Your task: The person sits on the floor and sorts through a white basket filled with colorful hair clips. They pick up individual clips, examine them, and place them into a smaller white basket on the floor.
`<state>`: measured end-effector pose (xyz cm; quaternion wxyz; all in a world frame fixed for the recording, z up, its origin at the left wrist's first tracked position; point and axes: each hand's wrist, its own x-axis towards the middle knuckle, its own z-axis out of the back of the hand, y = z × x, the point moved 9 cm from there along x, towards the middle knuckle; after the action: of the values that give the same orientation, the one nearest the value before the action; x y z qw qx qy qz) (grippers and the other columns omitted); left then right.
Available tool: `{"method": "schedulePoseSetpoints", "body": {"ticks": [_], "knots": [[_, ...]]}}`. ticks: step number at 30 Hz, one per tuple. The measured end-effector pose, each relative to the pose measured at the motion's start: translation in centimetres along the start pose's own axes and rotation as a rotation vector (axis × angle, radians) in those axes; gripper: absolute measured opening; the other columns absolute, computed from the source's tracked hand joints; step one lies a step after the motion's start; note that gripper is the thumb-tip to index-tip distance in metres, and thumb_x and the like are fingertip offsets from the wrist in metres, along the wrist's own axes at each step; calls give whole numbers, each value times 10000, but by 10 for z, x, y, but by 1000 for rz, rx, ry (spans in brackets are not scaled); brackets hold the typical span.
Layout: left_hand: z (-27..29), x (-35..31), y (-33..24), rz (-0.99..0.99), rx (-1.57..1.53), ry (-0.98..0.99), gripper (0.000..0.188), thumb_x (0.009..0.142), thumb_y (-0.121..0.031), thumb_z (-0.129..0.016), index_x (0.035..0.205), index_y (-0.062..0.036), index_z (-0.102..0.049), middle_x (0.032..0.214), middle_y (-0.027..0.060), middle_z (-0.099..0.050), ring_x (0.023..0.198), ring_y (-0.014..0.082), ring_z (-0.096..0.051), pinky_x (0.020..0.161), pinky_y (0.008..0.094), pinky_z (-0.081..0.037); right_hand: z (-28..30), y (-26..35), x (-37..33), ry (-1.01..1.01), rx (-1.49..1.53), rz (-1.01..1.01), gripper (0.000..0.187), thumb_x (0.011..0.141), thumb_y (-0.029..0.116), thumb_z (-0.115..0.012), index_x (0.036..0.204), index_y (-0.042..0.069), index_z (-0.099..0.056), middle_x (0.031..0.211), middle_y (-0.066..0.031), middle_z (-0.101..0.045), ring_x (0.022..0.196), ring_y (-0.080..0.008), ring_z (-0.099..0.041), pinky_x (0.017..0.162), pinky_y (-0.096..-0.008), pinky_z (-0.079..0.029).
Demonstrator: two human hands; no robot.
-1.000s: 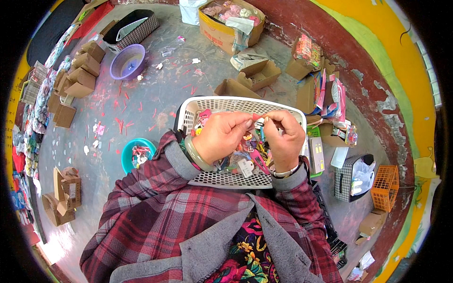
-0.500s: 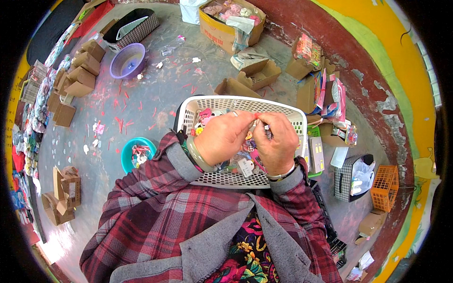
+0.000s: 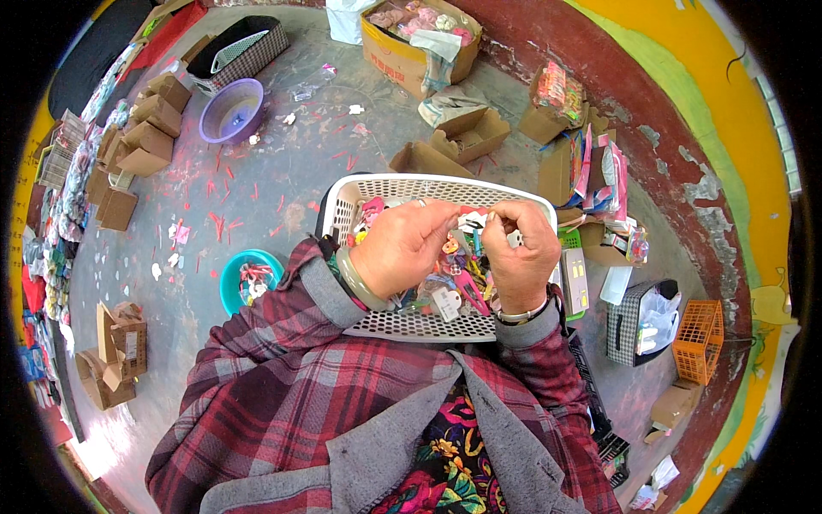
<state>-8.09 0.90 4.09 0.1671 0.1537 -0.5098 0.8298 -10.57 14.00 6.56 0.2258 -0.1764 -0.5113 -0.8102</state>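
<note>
"Where's the red strip (image 3: pixel 473 210)?"

"Held up over the white basket (image 3: pixel 419 329), stretched across the gap between the two hands."

"Who has hold of it?"

"The left hand (image 3: pixel 398 254) pinches one end between thumb and forefinger. The right hand (image 3: pixel 524 250) looks pinched on the other end too, though its own fingers hide the exact contact."

"So is that piece finished with?"

"I'd judge not — it's in both grips, not yet let go or laid down (whether it's whole or torn, I can't make out at this size)."

"And everything else?"

"The basket carries a thick jumble, with a pink piece (image 3: pixel 470 291) and a white tag (image 3: pixel 446 303) near the front, and neither hand grasps those. The teal bowl (image 3: pixel 227 287) on the floor to the left holds a smaller heap."

"Anything that looks done?"

"Loose red strips (image 3: pixel 217 225) lie scattered on the floor beyond the bowl, so perhaps some pieces are dealt with already. Judging by the full basket, plenty may be left — but how much, the view doesn't settle."
</note>
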Motion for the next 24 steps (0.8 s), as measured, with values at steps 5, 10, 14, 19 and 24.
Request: {"method": "schedulePoseSetpoints", "body": {"ticks": [5,10,14,19,24], "knots": [[0,0,1,8,-20,-15,220,850,-18,-490,1038,-36,-602,755,145,-608,654,279,-597,570,331,-455,-13,19,-2,50,-125,208,179,660,18,-656,830,32,-602,801,-106,-607,733,-268,-589,661,-331,-474],[-3,-2,-3,-54,34,12,233,803,-24,-507,1032,-29,-550,805,147,-579,712,334,-576,580,394,-459,-17,17,-5,62,-164,211,219,643,32,-669,851,37,-600,816,-107,-605,748,-276,-587,665,-345,-472],[-5,-3,-5,-94,133,3,213,786,-31,-520,997,-16,-549,823,152,-584,735,341,-580,603,409,-469,-17,17,-7,46,-178,232,190,639,8,-658,812,37,-586,784,-107,-599,724,-278,-585,642,-344,-470],[-8,-4,-1,-23,101,61,255,785,18,-522,1034,-17,-564,917,177,-608,815,346,-597,679,365,-483,-13,14,-6,23,-153,180,161,637,-28,-638,771,35,-575,743,-110,-590,687,-278,-577,603,-339,-465],[-8,-5,8,55,10,80,208,832,-7,-506,1027,-18,-578,885,151,-621,788,284,-621,669,330,-492,-4,8,-1,26,-55,117,139,652,-50,-614,761,29,-577,712,-106,-582,636,-239,-573,580,-299,-457]]}}
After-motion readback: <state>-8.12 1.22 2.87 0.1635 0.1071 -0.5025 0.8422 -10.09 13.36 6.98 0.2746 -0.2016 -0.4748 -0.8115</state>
